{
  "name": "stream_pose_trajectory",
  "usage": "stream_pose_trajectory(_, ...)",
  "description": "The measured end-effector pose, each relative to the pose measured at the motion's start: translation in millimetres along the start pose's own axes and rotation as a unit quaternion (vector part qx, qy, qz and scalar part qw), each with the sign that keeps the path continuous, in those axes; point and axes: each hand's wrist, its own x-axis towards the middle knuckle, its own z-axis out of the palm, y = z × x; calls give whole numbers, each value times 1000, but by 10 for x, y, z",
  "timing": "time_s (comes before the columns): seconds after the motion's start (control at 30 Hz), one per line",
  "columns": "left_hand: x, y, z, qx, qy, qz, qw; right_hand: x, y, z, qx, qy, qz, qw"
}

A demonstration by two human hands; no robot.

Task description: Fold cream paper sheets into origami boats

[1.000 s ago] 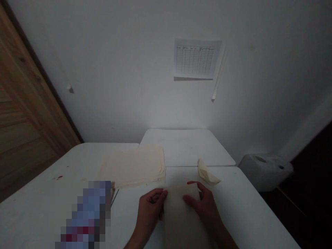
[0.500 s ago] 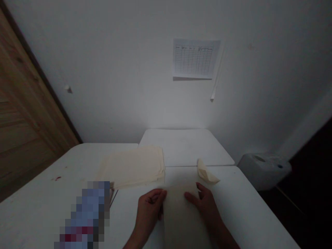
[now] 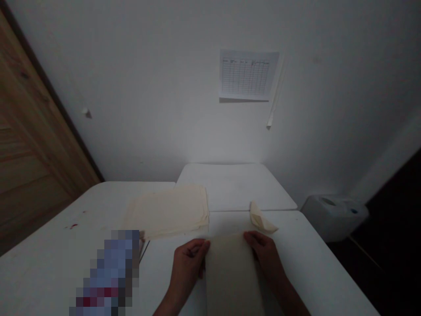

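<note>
A cream sheet of paper (image 3: 232,276) lies lengthwise in front of me, its near end cut off by the bottom of the view. My left hand (image 3: 192,261) pinches its far left corner between thumb and fingers. At the far right corner my right hand (image 3: 265,252) grips the paper in the same way, fingers closed. Just beyond my right hand rests a folded piece of cream paper (image 3: 261,219), shaped like a small boat. To the left, past my left hand, lies a stack of cream sheets (image 3: 171,210) with uneven edges.
White tables (image 3: 237,188) stand pushed together against the wall. A blurred-out bluish object (image 3: 110,267) lies at the left front, with a thin dark stick (image 3: 144,251) beside it. A white plastic container (image 3: 335,217) stands right of the tables. A printed chart (image 3: 248,74) hangs on the wall.
My right thumb has moved from the paper's surface to its far right corner, and the fingers have closed there. My left hand has barely shifted.
</note>
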Motion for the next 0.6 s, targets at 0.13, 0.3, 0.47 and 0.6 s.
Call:
stream_pose_trajectory(0.13,3,-12,2,4,-11,-11,1000,2,4,16,15,-45,8,999)
stream_pose_trajectory(0.3,17,-27,-7,-7,-5,-11,1000,33,38,-20,-31,0,1,1000)
stream_pose_trajectory(0.47,45,-87,-13,-41,-10,-15,999,43,42,-37,-35,12,-5,999)
stream_pose_trajectory(0.6,52,-137,-18,-42,-11,-15,999,34,31,-17,-42,25,-16,999)
